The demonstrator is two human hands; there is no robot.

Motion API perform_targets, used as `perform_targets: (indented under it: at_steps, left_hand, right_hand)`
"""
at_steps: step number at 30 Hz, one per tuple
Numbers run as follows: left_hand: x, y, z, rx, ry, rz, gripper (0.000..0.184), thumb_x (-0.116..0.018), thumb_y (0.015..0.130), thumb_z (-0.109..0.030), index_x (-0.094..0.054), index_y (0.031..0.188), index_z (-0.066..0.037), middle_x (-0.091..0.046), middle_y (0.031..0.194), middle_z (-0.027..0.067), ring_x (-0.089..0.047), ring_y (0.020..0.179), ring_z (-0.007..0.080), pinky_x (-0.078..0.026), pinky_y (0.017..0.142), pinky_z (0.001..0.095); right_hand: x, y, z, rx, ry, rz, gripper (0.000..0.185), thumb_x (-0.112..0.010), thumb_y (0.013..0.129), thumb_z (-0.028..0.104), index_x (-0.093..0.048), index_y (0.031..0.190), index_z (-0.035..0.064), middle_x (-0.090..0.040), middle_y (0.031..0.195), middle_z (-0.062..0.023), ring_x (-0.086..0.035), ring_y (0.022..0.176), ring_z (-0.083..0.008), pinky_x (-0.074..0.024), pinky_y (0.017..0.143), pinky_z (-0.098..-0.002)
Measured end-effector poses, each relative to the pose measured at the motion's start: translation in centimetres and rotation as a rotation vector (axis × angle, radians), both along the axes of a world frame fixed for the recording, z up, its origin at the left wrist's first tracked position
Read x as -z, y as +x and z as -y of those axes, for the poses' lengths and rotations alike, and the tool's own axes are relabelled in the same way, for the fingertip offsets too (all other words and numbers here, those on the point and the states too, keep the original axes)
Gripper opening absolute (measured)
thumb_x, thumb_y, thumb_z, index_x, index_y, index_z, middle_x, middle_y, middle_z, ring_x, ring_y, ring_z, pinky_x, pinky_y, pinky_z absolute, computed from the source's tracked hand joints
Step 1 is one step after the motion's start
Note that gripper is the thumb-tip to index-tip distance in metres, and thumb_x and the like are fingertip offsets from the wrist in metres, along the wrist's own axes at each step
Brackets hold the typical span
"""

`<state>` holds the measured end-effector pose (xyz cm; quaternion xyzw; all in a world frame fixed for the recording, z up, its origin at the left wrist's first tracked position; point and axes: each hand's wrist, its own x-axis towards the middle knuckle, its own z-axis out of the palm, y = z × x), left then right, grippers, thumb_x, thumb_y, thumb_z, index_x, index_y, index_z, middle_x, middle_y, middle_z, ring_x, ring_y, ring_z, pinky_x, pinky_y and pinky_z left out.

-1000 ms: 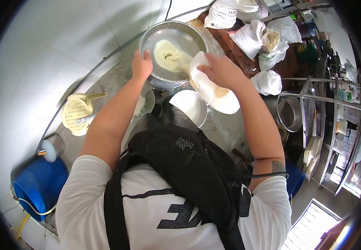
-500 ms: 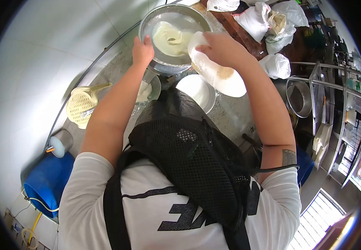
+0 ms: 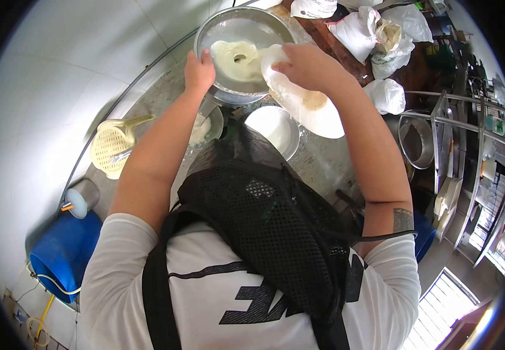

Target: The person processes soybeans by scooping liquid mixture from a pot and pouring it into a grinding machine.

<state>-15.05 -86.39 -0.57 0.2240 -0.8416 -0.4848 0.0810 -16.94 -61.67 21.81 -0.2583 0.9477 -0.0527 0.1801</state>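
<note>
A large metal bowl (image 3: 204, 36) stands at the top of the head view, with a thick, pale yellow mixture (image 3: 226, 61) and a thin film of cloudy liquid inside. My left hand (image 3: 200, 71) is closed on its left rim, thumb upward. At the opposite side, my right hand (image 3: 300, 65) grips a long white container (image 3: 316, 114) with a brownish patch. Its narrow end tilts over the bowl's right rim and meets the mixture. Below sit a smaller metal bowl (image 3: 292, 137) with white contents and a clear bowl (image 3: 216, 123), partly hidden by my left arm.
A yellow plastic strainer (image 3: 111, 146) lies to the left by the wall. Beneath it are a metal pot (image 3: 89, 192) and a blue barrel (image 3: 66, 251). White sacks (image 3: 354, 32) stand at upper right, and a metal rack (image 3: 462, 119) is on the right.
The pale mixture in the large bowl has changed shape, its swirl now a ring around a dark gap. Both hands keep their hold, nearly still.
</note>
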Motion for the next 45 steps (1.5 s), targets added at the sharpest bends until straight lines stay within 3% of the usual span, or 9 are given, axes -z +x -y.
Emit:
perform_targets:
  at_steps: [15, 17, 20, 24, 28, 30, 42, 45]
  left_hand:
    - [-0.2, 0.1, 0.1, -0.011, -0.006, 0.066, 0.057, -0.052, 0.106, -0.045, -0.053, 0.126, 0.008, -0.067, 0.115, 0.0377, -0.064, 0.112, 0.0546, -0.050, 0.097, 0.0561]
    - [-0.1, 0.0, 0.1, -0.014, -0.008, 0.075, 0.058, -0.052, 0.106, -0.045, -0.052, 0.128, 0.009, -0.067, 0.116, 0.0378, -0.063, 0.113, 0.0544, -0.050, 0.098, 0.0559]
    - [1.2, -0.2, 0.2, -0.033, -0.017, 0.061, 0.057, -0.052, 0.106, -0.047, -0.055, 0.126, 0.007, -0.067, 0.115, 0.0355, -0.064, 0.112, 0.0533, -0.050, 0.097, 0.0550]
    - [1.8, -0.3, 0.1, -0.066, -0.010, 0.010, 0.056, -0.053, 0.105, -0.049, -0.058, 0.121, 0.004, -0.069, 0.112, 0.0327, -0.065, 0.110, 0.0525, -0.050, 0.095, 0.0544]
    - [1.1, -0.1, 0.1, -0.063, -0.019, 0.017, 0.056, -0.053, 0.105, -0.049, -0.058, 0.122, 0.004, -0.069, 0.112, 0.0330, -0.065, 0.110, 0.0529, -0.050, 0.095, 0.0543]
    - [0.4, 0.0, 0.2, -0.005, -0.004, 0.084, 0.067, -0.050, 0.106, -0.048, -0.048, 0.139, 0.010, -0.066, 0.123, 0.0368, -0.063, 0.119, 0.0519, -0.049, 0.102, 0.0526]
    - [0.1, 0.3, -0.1, -0.041, -0.012, 0.044, 0.060, -0.051, 0.106, -0.050, -0.056, 0.128, 0.006, -0.068, 0.118, 0.0344, -0.063, 0.114, 0.0524, -0.049, 0.098, 0.0547]
    - [-0.2, 0.3, -0.1, -0.027, -0.020, 0.077, 0.057, -0.052, 0.106, -0.046, -0.054, 0.128, 0.006, -0.069, 0.118, 0.0333, -0.065, 0.115, 0.0502, -0.050, 0.099, 0.0531]
  right_hand:
    - [-1.5, -2.0, 1.4, -0.038, 0.195, 0.100, 0.046, -0.065, 0.100, 0.041, -0.067, 0.120, -0.0011, -0.071, 0.120, -0.0238, -0.067, 0.116, -0.0400, -0.0519, 0.097, -0.0491]
    - [-0.8, -2.1, 1.2, -0.040, 0.149, 0.042, 0.039, -0.069, 0.097, 0.037, -0.077, 0.107, 0.0002, -0.075, 0.107, -0.0228, -0.072, 0.101, -0.0397, -0.0559, 0.089, -0.0488]
    - [-0.4, -2.4, 1.3, -0.066, 0.157, 0.029, 0.038, -0.070, 0.096, 0.036, -0.079, 0.102, 0.0006, -0.076, 0.101, -0.0226, -0.073, 0.096, -0.0394, -0.0568, 0.086, -0.0489]
    - [-1.6, -2.4, 2.2, -0.051, 0.271, 0.155, 0.044, -0.065, 0.100, 0.040, -0.069, 0.118, 0.0000, -0.072, 0.117, -0.0236, -0.068, 0.113, -0.0394, -0.0529, 0.096, -0.0498]
    - [-1.6, -2.4, 2.5, -0.092, 0.267, 0.119, 0.041, -0.067, 0.098, 0.038, -0.074, 0.112, 0.0010, -0.074, 0.111, -0.0222, -0.072, 0.105, -0.0387, -0.0558, 0.091, -0.0491]
    - [-1.8, -2.3, 2.7, -0.102, 0.272, 0.113, 0.039, -0.068, 0.097, 0.037, -0.076, 0.109, 0.0013, -0.075, 0.108, -0.0217, -0.073, 0.102, -0.0385, -0.0569, 0.089, -0.0487]
    - [-4.1, -1.5, 3.5, -0.142, 0.310, -0.014, 0.033, -0.069, 0.095, 0.033, -0.078, 0.107, 0.0039, -0.077, 0.100, -0.0170, -0.074, 0.097, -0.0358, -0.0580, 0.087, -0.0462]
    - [-4.2, -1.3, 1.2, -0.099, 0.155, -0.131, 0.030, -0.069, 0.093, 0.033, -0.079, 0.106, 0.0080, -0.077, 0.101, -0.0183, -0.075, 0.091, -0.0360, -0.0592, 0.078, -0.0484]
